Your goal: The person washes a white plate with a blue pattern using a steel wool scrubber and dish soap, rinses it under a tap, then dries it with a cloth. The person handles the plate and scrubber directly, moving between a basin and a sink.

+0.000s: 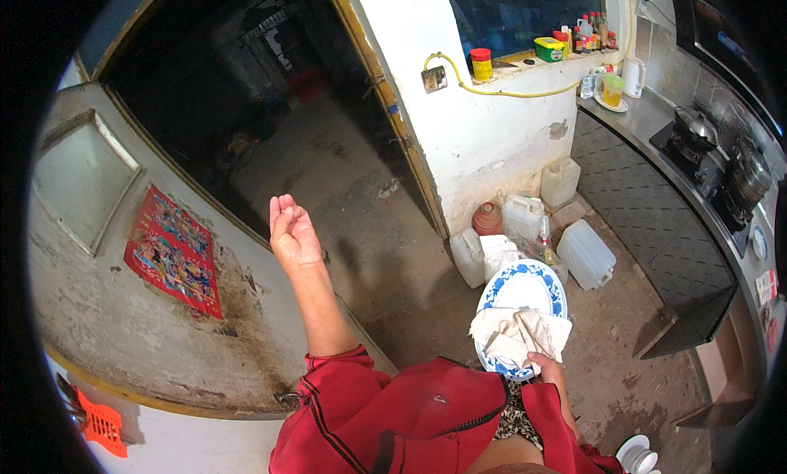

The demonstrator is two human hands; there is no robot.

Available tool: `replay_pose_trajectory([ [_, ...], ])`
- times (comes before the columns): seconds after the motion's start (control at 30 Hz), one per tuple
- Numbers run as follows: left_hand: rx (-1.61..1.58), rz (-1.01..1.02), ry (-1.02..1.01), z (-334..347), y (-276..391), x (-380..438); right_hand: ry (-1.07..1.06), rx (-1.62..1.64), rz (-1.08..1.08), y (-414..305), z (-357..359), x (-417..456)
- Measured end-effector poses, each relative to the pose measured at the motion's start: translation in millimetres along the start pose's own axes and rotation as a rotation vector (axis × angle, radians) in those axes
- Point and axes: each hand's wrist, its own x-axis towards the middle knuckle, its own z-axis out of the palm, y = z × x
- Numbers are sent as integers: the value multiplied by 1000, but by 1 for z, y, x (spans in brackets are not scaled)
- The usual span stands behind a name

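My left hand (296,237) is raised in front of the dark doorway, palm up, with its fingers curled in towards the thumb and nothing seen in it. Low on the right, my right hand (545,368) grips the near rim of an oval white plate (530,287) with a blue floral border. A crumpled off-white cloth (522,335) lies over the nearer half of the plate, and my right thumb presses on it. The fingers under the plate are hidden.
Plastic jugs (586,254) stand and lie on the floor by the wall. A counter with a gas stove (701,166) curves along the right, a cabinet door (692,323) open beneath. Stacked white dishes (637,458) sit bottom right. The wooden door (246,357) stands at left.
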Motion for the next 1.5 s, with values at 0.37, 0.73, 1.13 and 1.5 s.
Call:
replay_pose_trajectory([
  [0.37,18,-19,-2,-3,0,0,-51,10,-31,-1,4,-3],
  [0.73,35,-22,3,-3,2,-2,13,-46,-23,5,-9,6],
  [1.13,11,24,-16,5,3,-8,-22,-32,-38,3,-5,2],
  [1.5,-2,41,-35,23,16,9,-10,-37,47,-4,0,-4],
])
